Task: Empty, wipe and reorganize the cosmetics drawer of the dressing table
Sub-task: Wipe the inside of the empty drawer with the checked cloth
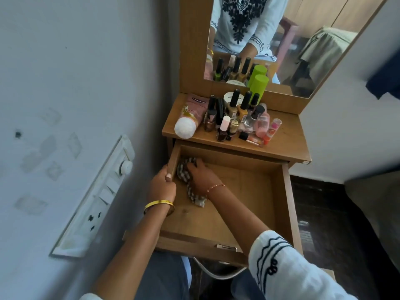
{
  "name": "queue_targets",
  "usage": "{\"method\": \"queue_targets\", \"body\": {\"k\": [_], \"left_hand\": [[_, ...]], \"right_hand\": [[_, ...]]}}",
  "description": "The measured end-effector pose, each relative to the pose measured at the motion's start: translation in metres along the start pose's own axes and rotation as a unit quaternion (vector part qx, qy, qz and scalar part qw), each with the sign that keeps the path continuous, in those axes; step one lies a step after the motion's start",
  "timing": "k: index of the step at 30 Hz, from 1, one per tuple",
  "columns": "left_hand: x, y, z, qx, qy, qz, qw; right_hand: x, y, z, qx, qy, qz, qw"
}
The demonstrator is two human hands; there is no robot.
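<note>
The wooden drawer [249,191] of the dressing table is pulled out, and only a cloth lies inside it. My right hand [201,175] presses a checked cloth [192,191] onto the drawer's floor at the back left corner. My left hand [161,187] grips the drawer's left wall [173,161], thumb over its top edge. Several cosmetics stand on the table top [285,139]: nail polish bottles [223,128], a pink tube [190,118], a green bottle [258,87], a white jar [230,98] and small pink bottles [263,124].
A mirror [281,40] rises behind the cosmetics. A white switch and socket panel [97,198] sits on the wall to the left. The drawer's metal handle [226,247] faces me at its front. Dark floor lies to the right.
</note>
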State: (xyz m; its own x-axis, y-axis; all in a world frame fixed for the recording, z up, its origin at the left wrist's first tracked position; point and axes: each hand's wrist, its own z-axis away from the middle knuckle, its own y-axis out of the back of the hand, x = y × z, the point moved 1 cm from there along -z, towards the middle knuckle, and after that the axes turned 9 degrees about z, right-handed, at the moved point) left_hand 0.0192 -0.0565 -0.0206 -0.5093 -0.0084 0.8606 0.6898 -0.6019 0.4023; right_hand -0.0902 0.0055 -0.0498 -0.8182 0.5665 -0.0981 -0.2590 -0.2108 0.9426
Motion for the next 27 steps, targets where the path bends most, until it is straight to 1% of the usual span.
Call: {"method": "queue_targets", "body": {"k": [4, 5, 7, 11, 14, 15, 17, 19, 22, 24, 27], "left_hand": [[0.001, 0.0, -0.001, -0.001, 0.005, -0.003, 1.0], [0.001, 0.0, -0.001, -0.001, 0.006, -0.006, 1.0], [0.002, -0.001, -0.001, -0.001, 0.009, -0.012, 1.0], [0.001, -0.001, -0.003, -0.002, 0.004, -0.017, 1.0], [0.0, -0.002, -0.002, 0.0, -0.002, -0.011, 1.0], [0.001, -0.002, -0.001, 0.002, -0.004, -0.009, 1.0], [0.0, -0.002, -0.001, 0.003, -0.006, -0.009, 1.0], [-0.001, -0.002, -0.001, 0.004, -0.007, -0.018, 1.0], [0.0, -0.002, 0.001, 0.007, -0.009, -0.049, 0.999], [0.002, -0.003, 0.004, 0.014, -0.025, -0.071, 0.997], [0.003, -0.003, 0.007, 0.025, -0.062, -0.087, 0.994]], "right_hand": [[-0.019, -0.011, 0.044, -0.088, 0.125, -0.021, 0.988], [-0.025, -0.014, 0.053, -0.097, 0.149, -0.017, 0.984], [-0.029, -0.015, 0.056, -0.093, 0.159, -0.01, 0.983], [-0.025, -0.009, 0.038, -0.077, 0.134, -0.024, 0.988], [-0.014, -0.009, 0.017, -0.051, 0.062, -0.056, 0.995], [-0.009, -0.008, 0.01, -0.031, 0.028, -0.058, 0.997], [-0.003, -0.007, 0.0, 0.037, -0.036, -0.041, 0.998], [-0.003, -0.008, -0.003, 0.08, -0.059, -0.026, 0.995], [-0.006, -0.007, -0.001, 0.079, -0.051, -0.006, 0.996], [-0.002, -0.004, 0.003, 0.075, -0.051, 0.012, 0.996], [0.016, -0.004, 0.012, 0.069, -0.1, 0.028, 0.992]]}}
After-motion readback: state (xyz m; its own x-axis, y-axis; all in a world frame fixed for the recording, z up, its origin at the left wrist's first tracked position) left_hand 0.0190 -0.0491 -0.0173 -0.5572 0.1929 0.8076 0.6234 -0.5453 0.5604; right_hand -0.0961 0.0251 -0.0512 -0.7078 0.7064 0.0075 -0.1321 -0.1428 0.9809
